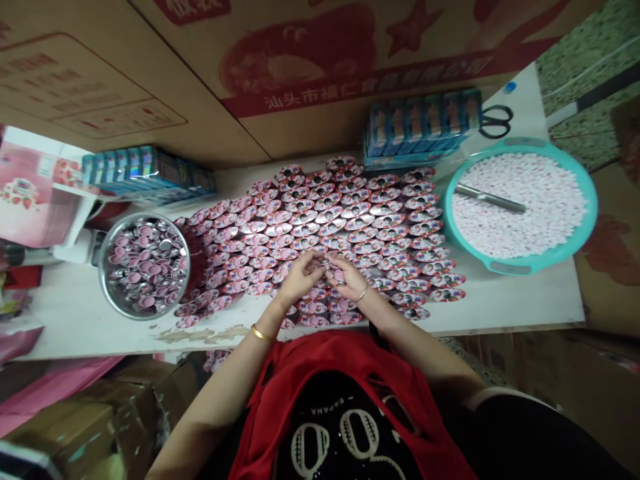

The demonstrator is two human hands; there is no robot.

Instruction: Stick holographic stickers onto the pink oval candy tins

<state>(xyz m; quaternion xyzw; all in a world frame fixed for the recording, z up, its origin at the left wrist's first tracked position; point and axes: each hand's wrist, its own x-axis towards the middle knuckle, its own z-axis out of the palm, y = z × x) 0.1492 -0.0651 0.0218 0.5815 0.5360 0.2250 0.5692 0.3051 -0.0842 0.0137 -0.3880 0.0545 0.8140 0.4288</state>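
Rows of small oval-topped containers (305, 218) with red and pink print stand packed on the white table. Pink round lids sit on many at the left and front; several towards the back and right show dark round openings. My right hand (351, 281) is curled around a few pink lids (339, 275) over the front rows. Beside it, my left hand (301, 279) has bent fingers drawn together and almost touching the right fingers; what they pinch is too small to make out. To the left stands a metal bowl (106, 283) heaped with pink and silver lids (147, 267).
A turquoise basin (590, 200) of small white-pink candies (530, 227) stands at the right, a metal tube (493, 199) lying on top. Behind are scissors (496, 122), wrapped blue boxes (423, 130), more blue boxes (145, 170) and large cartons (300, 73) along the back edge.
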